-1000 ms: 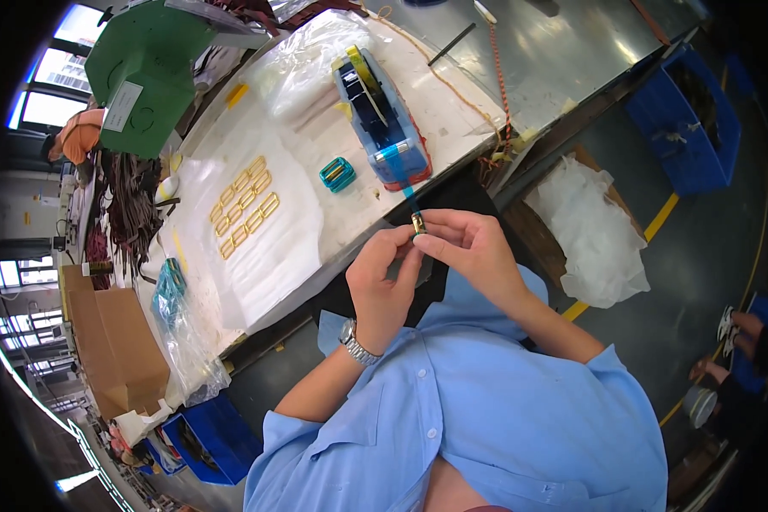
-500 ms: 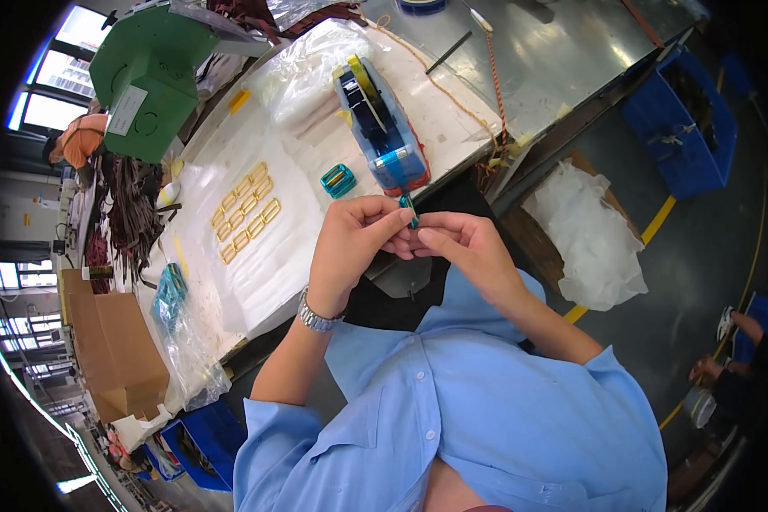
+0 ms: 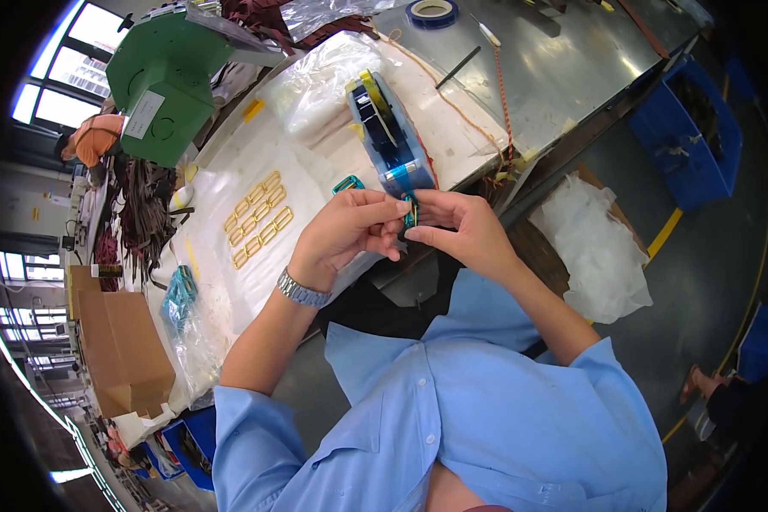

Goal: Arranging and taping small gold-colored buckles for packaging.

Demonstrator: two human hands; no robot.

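Right now, starting at the upper left of the frame, the green machine (image 3: 166,81) sits at the far end of the bench, and just below it toward the centre lie the gold buckles (image 3: 256,218) in neat rows on the clear plastic sheet (image 3: 230,171). At lower left a cardboard box (image 3: 119,350) stands off the bench edge, with a bag of teal pieces (image 3: 179,294) beside it. Moving to the middle, my left hand (image 3: 346,235) is pinched shut with thumb and fingers on one side of a small teal buckle (image 3: 410,213), and my right hand (image 3: 461,230) grips the other side, fingertips nearly touching, both held just off the near bench edge. Directly above them stands the blue tape dispenser (image 3: 392,145), with a loose teal buckle (image 3: 347,183) lying at its left. I judge the main risk is the little piece slipping: it is held over the gap at the bench edge, so if my pinch loosens it would likely drop past my lap to the floor. My knuckles are also close to the dispenser, and a jerk could knock it or catch its cutter. Further right, the white plastic bag (image 3: 593,247) and the blue bin (image 3: 687,136) sit on the floor; I cannot tell whether a fallen piece would land in either one.
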